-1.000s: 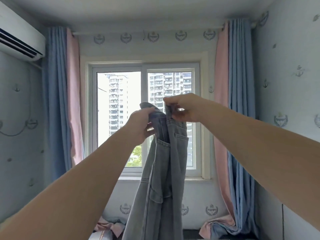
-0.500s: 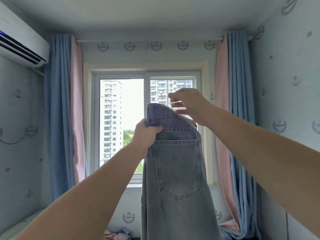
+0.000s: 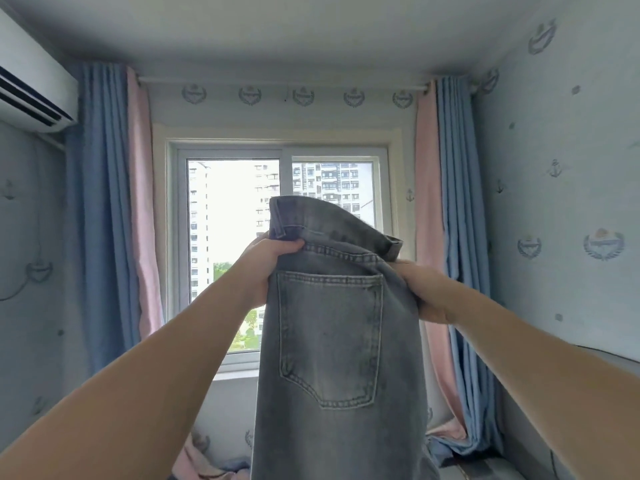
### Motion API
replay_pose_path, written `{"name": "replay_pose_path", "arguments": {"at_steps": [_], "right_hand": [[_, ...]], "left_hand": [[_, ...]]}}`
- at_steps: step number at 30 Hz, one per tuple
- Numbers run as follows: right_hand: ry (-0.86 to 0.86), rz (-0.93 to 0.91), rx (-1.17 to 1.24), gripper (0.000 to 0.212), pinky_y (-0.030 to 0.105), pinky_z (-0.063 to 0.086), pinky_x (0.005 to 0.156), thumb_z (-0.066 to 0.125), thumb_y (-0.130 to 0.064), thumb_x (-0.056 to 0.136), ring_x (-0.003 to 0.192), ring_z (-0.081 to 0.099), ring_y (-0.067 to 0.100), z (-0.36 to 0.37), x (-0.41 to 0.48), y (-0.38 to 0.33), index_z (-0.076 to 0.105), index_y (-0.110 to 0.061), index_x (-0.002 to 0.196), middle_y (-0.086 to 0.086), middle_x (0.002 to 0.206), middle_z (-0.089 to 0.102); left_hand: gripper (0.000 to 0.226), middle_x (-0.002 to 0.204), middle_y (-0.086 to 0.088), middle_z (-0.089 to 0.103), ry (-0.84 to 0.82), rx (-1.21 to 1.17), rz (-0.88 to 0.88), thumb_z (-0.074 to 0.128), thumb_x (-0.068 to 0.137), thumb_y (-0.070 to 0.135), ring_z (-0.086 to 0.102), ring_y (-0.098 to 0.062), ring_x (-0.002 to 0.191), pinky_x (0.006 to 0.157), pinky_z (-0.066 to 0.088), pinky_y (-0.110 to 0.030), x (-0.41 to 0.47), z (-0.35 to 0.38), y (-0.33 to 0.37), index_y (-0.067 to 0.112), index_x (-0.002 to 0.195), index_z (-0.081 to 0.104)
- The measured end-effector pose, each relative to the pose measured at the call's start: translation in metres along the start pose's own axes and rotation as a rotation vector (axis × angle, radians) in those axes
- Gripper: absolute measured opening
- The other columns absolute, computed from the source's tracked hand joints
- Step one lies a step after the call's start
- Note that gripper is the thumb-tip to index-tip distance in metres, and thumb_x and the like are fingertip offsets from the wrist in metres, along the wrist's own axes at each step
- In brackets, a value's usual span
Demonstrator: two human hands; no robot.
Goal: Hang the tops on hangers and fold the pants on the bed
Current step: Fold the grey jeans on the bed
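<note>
A pair of grey-blue jeans hangs in the air in front of the window, back pocket facing me, legs running out of the frame's bottom. My left hand grips the waistband at its left side. My right hand grips the fabric at the right side just below the waistband. The waistband's top flops over between the two hands. The bed is hidden below the view, and no hangers or tops can be made out.
A window with blue and pink curtains fills the far wall. An air conditioner hangs at the upper left. Crumpled pink and blue cloth lies low beside the jeans. A wall stands close on the right.
My right hand came down from above the waistband and took hold of the jeans' right side. The jeans turned flat, pocket toward me, and the view tilted upward.
</note>
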State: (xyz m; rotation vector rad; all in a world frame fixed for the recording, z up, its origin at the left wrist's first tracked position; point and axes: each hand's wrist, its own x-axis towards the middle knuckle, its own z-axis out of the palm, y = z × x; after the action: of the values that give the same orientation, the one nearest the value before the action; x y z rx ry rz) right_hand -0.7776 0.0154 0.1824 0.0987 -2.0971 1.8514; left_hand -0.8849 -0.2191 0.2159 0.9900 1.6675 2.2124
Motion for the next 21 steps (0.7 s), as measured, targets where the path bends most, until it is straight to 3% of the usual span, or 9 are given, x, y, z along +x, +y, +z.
{"name": "replay_pose_path", "arguments": {"at_steps": [2,4,6,10,16,21], "right_hand": [[0.183,-0.064,-0.200,0.034,0.037,0.055,0.079,0.070,-0.029,0.088,0.093,0.070,0.025,0.020,-0.004,-0.023,0.068,-0.009,0.115,0.008,0.098,0.076],[0.324,-0.135,-0.374,0.025,0.037,0.052,0.075,0.065,-0.030,0.094,0.098,0.067,0.027,0.034,-0.008,-0.051,0.066,-0.013,0.113,0.007,0.100,0.073],[0.380,-0.195,-0.354,0.025,0.039,0.053,0.074,0.064,-0.026,0.096,0.104,0.067,0.031,0.047,-0.014,-0.080,0.065,-0.012,0.117,0.010,0.107,0.072],[0.449,-0.244,-0.347,0.026,0.036,0.054,0.072,0.064,-0.025,0.097,0.103,0.067,0.030,0.083,-0.040,-0.124,0.066,-0.010,0.118,0.013,0.112,0.071],[0.469,-0.318,-0.303,0.023,0.027,0.049,0.060,0.064,-0.023,0.098,0.077,0.064,0.018,0.125,-0.099,-0.163,0.068,-0.004,0.111,0.012,0.100,0.070],[0.483,-0.360,-0.302,0.012,0.020,0.048,0.055,0.062,-0.025,0.099,0.075,0.064,0.016,0.148,-0.162,-0.191,0.067,-0.014,0.096,0.006,0.093,0.070]], "left_hand": [[0.033,0.108,-0.014,0.075,0.019,0.039,0.011,0.069,0.089,0.007,0.074,-0.031,0.089,0.068,0.061,-0.041,-0.010,-0.016,0.012,0.009,0.122,0.067],[0.033,0.108,-0.014,0.075,0.037,0.082,0.039,0.069,0.089,0.005,0.074,-0.033,0.093,0.069,0.061,-0.042,-0.023,-0.027,0.027,0.009,0.122,0.067],[0.031,0.106,-0.014,0.076,0.060,0.133,0.073,0.068,0.090,0.004,0.074,-0.033,0.092,0.068,0.061,-0.040,-0.038,-0.032,0.042,0.007,0.121,0.067],[0.019,0.098,-0.009,0.077,0.156,0.207,0.174,0.065,0.093,0.005,0.075,-0.027,0.085,0.064,0.060,-0.036,-0.073,-0.034,0.074,0.013,0.110,0.070],[0.016,0.104,0.000,0.072,0.251,0.365,0.309,0.056,0.100,0.014,0.068,-0.024,0.100,0.094,0.053,-0.047,-0.139,-0.031,0.116,0.026,0.097,0.066],[0.014,0.104,0.000,0.073,0.271,0.387,0.360,0.056,0.100,0.018,0.068,-0.024,0.100,0.098,0.052,-0.050,-0.200,-0.023,0.145,0.026,0.097,0.067]]}}
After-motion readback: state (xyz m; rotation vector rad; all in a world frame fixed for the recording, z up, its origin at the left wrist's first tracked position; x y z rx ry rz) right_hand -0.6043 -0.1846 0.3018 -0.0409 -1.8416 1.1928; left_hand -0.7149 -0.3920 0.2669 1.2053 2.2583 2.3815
